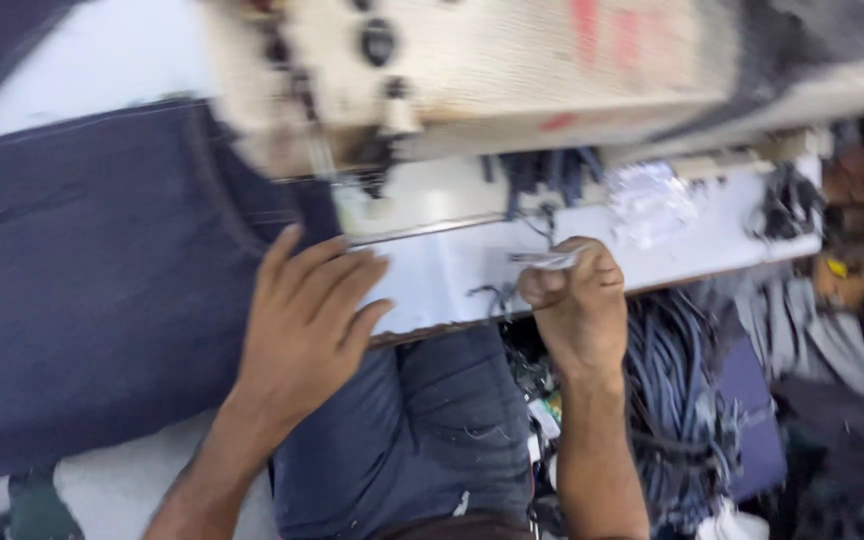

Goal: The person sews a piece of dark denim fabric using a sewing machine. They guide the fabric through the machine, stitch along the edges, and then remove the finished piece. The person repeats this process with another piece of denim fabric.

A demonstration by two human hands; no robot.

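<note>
The white counter (442,275) runs across the middle of the view, and its near edge passes just under both hands. Behind it the cream sewing machine (472,70) fills the top of the picture and closes that side off. A bare strip of counter lies between the two hands; to the right it carries clear plastic scraps (652,205) and a tangle of dark threads (782,205) near its far end. Below the edge, the person's lap in dark trousers (422,430) sits in the middle, and a heap of blue fabric strips (682,390) crowds the lower right.

The dark blue denim cloth (82,280) spreads over the whole left side, reaching up under the machine head and hanging over the near edge of the counter.

The left hand (302,320) lies flat and open, fingers spread, on the right edge of the denim where it meets the bare counter. The right hand (577,300) is closed in a fist at the counter's edge, well apart from the cloth, clamped on a small pale, shiny tool (547,260) whose tip points left toward the denim; blur hides what kind of tool it is.
</note>
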